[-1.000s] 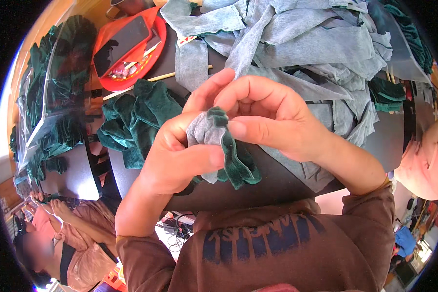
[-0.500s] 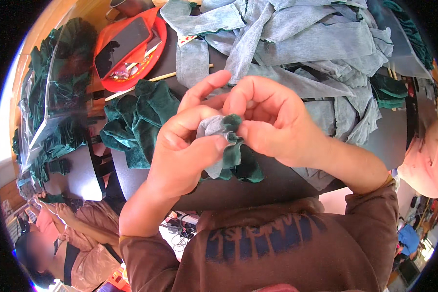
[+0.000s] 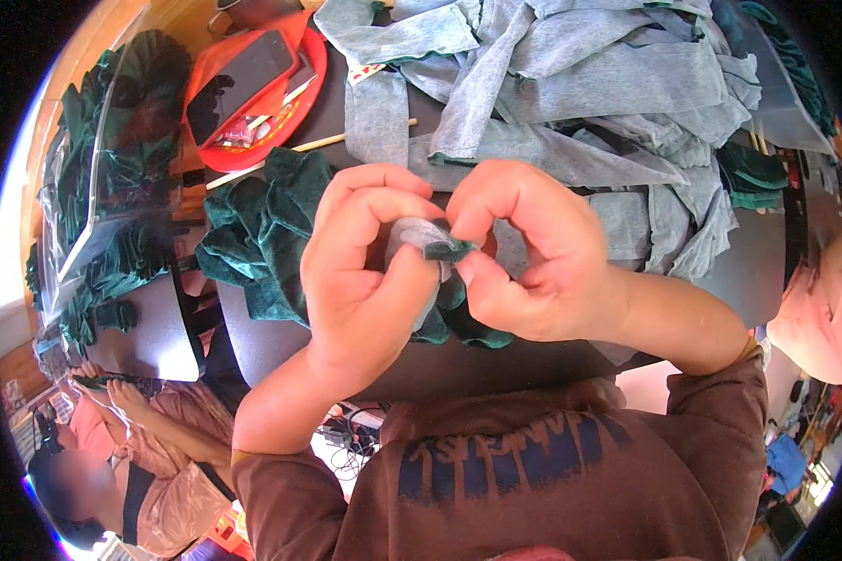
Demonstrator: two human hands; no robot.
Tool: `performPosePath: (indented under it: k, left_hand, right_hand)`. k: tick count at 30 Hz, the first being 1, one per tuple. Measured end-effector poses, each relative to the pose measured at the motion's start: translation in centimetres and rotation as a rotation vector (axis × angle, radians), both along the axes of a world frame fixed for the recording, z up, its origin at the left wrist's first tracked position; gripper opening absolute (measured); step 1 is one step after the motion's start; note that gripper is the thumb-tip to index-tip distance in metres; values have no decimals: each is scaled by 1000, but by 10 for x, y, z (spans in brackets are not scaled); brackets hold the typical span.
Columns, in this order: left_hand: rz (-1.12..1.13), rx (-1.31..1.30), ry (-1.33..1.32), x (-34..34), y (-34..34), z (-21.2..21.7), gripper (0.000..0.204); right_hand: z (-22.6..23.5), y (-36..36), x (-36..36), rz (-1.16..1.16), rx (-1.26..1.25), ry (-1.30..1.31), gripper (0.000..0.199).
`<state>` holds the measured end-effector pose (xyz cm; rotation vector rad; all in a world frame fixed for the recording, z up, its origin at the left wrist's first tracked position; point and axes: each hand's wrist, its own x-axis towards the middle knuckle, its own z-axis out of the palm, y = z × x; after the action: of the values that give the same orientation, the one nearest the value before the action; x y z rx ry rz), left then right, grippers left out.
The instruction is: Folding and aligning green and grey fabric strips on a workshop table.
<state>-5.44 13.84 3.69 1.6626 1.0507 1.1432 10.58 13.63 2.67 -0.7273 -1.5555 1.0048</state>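
Above the near part of the dark table, both hands hold a small green velvet fabric piece [image 3: 447, 251] with a grey underside. My left hand [image 3: 360, 271] is closed on its grey side, thumb pressed over the gathered cloth. At its right edge, my right hand [image 3: 543, 257] pinches the cloth between thumb and forefinger. The lower folds hang beneath the hands, partly hidden by them. Just left of my left hand lies a crumpled heap of dark green velvet [image 3: 267, 229].
Grey-backed fabric strips [image 3: 617, 84] are piled across the far side of the table [image 3: 393, 369]. A red plate [image 3: 313, 75] holds a phone [image 3: 239, 89]; a thin stick [image 3: 323, 144] lies beside it. More green velvet [image 3: 122, 122] hangs at left. A co-worker [image 3: 159, 449] sits at lower left.
The gathered edge between my hands has turned and folded closer together. My right hand's fingers have curled into a rounder pinch. The left fingers have bent in over the cloth.
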Motion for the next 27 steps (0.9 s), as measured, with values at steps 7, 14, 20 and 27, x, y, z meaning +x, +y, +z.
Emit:
performPosePath:
  k: [7, 14, 20, 27]
  left_hand:
    - [68, 248, 135, -1, 0, 0, 20]
    - [-16, 142, -34, -5, 6, -5, 18]
    - [-113, 62, -49, -8, 8, -2, 18]
    - [-217, -118, -269, -1, 4, 8, 23]
  right_hand:
    - [6, 2, 3, 12, 278, -159, 32]
    - [7, 14, 8, 70, 263, -196, 28]
    - [5, 14, 11, 149, 133, -185, 23]
    - [2, 12, 15, 225, -85, 0, 22]
